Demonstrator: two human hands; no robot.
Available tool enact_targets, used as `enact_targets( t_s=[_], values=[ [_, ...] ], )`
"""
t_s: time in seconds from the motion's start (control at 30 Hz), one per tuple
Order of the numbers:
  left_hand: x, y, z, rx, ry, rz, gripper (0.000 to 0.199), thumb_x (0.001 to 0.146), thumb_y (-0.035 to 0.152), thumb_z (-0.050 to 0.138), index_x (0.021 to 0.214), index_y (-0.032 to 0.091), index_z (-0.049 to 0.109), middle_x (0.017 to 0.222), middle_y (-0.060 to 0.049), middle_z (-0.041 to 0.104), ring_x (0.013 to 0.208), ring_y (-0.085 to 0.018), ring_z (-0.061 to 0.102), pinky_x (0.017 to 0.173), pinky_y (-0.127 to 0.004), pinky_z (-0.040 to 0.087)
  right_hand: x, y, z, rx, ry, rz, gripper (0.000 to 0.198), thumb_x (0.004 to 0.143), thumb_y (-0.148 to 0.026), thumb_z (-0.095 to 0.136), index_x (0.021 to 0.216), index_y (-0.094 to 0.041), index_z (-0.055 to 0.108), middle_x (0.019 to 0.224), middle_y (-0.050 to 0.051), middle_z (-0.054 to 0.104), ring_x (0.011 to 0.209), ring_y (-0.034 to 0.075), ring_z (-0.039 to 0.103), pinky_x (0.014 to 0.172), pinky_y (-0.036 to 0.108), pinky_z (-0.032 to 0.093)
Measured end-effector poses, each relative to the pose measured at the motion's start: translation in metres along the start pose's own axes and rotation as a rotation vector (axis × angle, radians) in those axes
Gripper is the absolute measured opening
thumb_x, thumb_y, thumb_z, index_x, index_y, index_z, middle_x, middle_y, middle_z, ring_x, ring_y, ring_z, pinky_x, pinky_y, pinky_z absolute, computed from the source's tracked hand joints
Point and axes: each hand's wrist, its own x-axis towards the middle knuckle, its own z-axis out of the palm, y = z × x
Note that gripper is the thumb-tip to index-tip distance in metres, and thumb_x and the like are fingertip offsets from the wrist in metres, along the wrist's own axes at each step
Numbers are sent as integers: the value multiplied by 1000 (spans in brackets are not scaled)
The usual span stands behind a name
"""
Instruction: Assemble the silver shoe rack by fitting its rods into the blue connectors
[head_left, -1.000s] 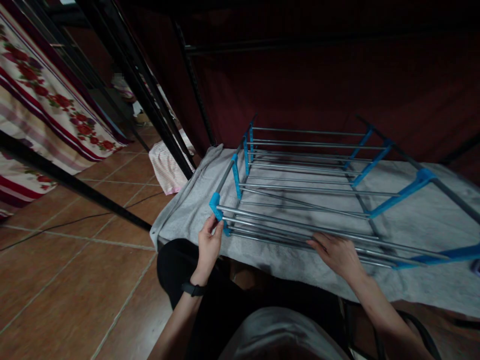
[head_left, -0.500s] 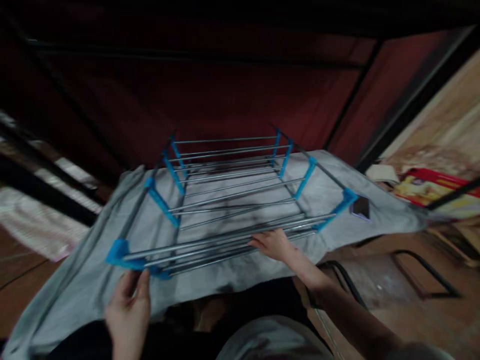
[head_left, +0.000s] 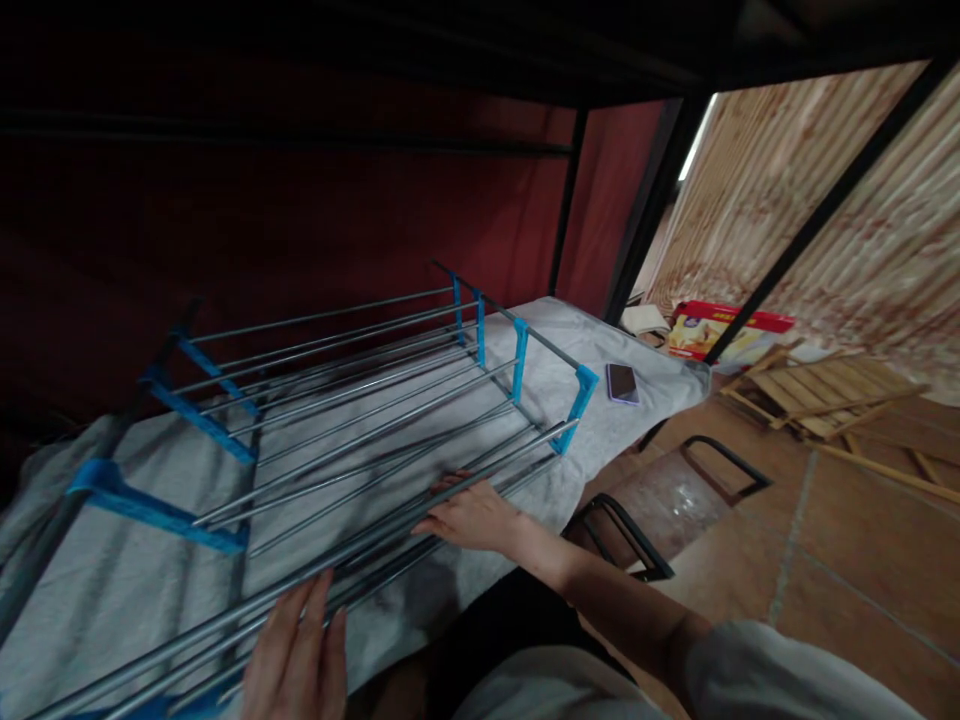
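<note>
A shoe rack of grey metal tubes [head_left: 390,395] with blue plastic brackets [head_left: 519,360] lies across a bed with a pale grey sheet [head_left: 559,320]. Its nearest tubes run close together along the front. My left hand [head_left: 300,650] lies over these front tubes toward the left, fingers stretched out and touching them. Farther right along the same tubes, my right hand [head_left: 471,512] has its fingers bent round them. Part of its grip is hidden by the tubes. The rack's near left corner bracket is cut off by the lower edge of the view.
A phone [head_left: 622,383] rests on the sheet right of the rack. Black bed-frame posts [head_left: 645,220] and a dark red panel [head_left: 337,220] enclose the far side. On the floor are a black-framed stool [head_left: 667,500], a folded wooden piece [head_left: 832,395] and a red-yellow box [head_left: 724,330].
The view has swung to the right. My left hand has moved from below the left corner bracket onto the front tubes, fingers now straight. My right hand stays on the tubes.
</note>
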Motion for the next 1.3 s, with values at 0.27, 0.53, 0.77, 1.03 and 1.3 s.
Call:
enact_targets(
  t_s=[0.27,0.53,0.77,1.03,1.3],
  values=[
    [65,-2,46,403,-421,315,42,102,30,36,116,19,74,103,-10,80,82,-25,77,67,-33,60,3,2,8,-13,116,-52,34,107,-47,49,113,-22,71,101,4,76,98,19,69,96,33,49],
    [84,-10,38,221,-583,147,43,97,36,39,105,26,80,101,-1,82,81,-21,79,59,-22,60,-45,5,6,103,250,-46,33,102,-20,49,132,-22,63,135,8,66,121,18,60,104,33,50],
    [86,-6,33,241,-605,117,46,98,43,38,106,27,81,106,-1,81,77,-22,79,61,-24,62,-94,30,0,556,607,376,45,98,-12,46,139,-26,58,137,11,60,127,21,57,106,40,51],
    [92,-5,30,156,-584,54,45,98,42,43,131,30,72,118,3,77,90,-21,79,66,-23,63,-72,33,-9,887,852,523,40,94,-15,51,128,-30,66,140,9,53,101,16,63,89,33,56],
    [91,-3,35,175,-525,46,46,97,47,43,127,32,74,116,3,78,89,-21,79,64,-24,63,-68,35,-7,869,886,553,47,86,-9,50,125,-29,67,135,8,53,103,17,60,87,32,54]
  ],
)
